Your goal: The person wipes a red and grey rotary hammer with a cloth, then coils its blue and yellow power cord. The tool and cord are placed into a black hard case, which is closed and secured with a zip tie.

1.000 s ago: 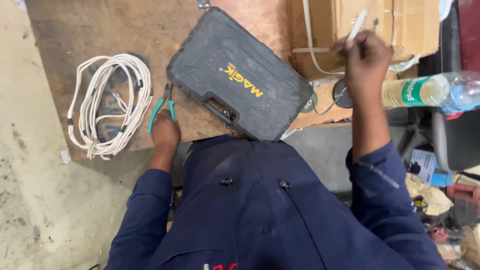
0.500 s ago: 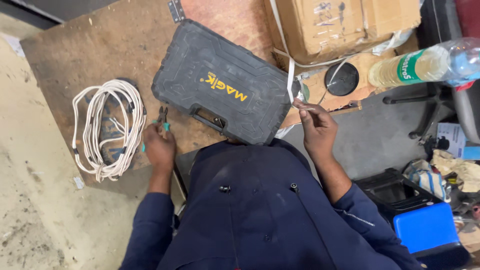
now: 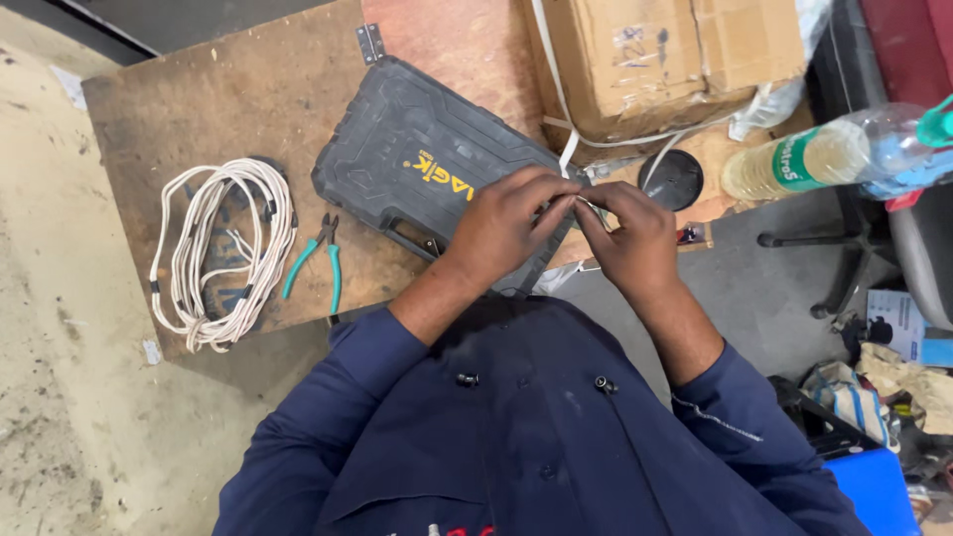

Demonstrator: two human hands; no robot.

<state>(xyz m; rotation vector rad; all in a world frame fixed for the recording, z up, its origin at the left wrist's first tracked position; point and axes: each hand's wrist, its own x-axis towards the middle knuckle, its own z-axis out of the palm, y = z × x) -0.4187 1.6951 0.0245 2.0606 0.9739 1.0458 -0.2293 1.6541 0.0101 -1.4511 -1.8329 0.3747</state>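
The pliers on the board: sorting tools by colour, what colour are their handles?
Teal-green handles on the pliers, clearest in the head view.

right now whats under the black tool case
The black tool case lies shut on the wooden board. Both hands, left and right, hide its near corner while pinching a white wire. Anything beneath or inside is hidden.

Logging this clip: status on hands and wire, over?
Left hand and right hand together, pinching white wire end over black tool case. Pliers lie beside cable coil. Nothing obstructing.
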